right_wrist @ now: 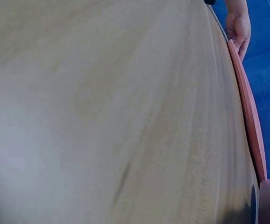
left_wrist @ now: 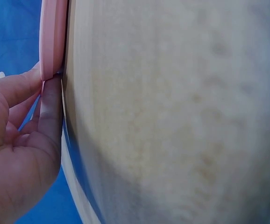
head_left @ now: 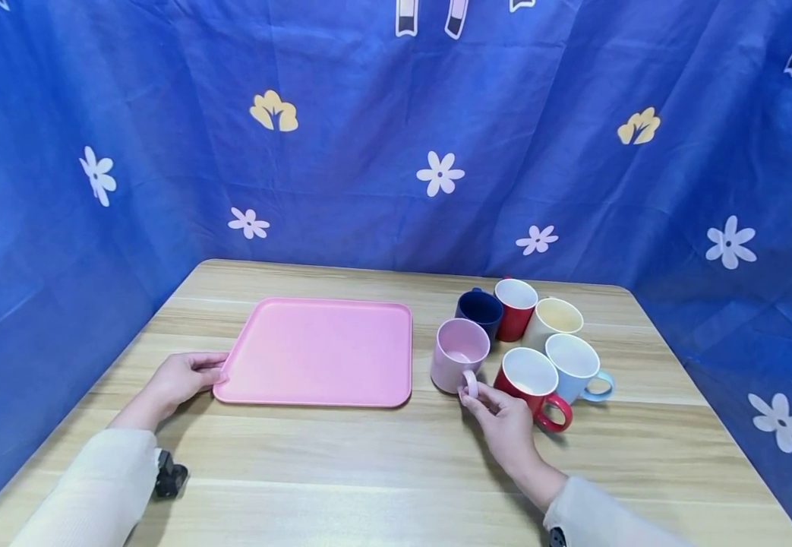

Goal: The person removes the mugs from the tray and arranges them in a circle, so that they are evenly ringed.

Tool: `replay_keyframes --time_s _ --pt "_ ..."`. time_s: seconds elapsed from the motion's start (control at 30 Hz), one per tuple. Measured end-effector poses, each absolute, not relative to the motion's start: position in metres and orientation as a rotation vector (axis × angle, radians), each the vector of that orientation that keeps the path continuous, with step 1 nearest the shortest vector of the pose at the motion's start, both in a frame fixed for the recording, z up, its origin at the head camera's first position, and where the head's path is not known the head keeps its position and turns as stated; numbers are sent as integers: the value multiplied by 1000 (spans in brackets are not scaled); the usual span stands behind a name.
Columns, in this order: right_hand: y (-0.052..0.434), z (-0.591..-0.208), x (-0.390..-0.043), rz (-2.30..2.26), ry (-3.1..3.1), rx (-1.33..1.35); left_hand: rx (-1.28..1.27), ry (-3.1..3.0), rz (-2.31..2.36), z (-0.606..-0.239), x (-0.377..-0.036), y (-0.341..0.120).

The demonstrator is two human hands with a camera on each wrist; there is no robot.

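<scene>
Right hand pinches the pink mug by its handle at centre-right; lift straight up (neighbours crowd close) while left hand, fingers relaxed, steadies the pink tray.

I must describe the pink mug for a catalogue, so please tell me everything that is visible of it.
The pale pink, glossy, ceramic-looking mug stands upright on the light wooden table, just right of the flat pink plastic tray and apart from it. It is the leftmost of six mugs and looks empty. Its round loop handle points toward the person, and the right hand pinches that handle with its fingertips. A dark blue mug stands close behind it.
</scene>
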State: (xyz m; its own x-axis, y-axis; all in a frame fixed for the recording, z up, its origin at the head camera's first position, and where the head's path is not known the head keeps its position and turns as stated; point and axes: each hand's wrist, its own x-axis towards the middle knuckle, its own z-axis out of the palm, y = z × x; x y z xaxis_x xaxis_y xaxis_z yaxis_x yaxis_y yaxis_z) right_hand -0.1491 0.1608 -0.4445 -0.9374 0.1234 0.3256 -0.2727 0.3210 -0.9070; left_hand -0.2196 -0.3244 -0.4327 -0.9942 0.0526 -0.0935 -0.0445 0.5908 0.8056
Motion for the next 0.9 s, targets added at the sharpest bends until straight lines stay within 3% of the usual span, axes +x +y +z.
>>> replay_keyframes --time_s 0.9 --pt "165 -458 -147 1500 -2192 48 6 2688 1409 -432 -220 -324"
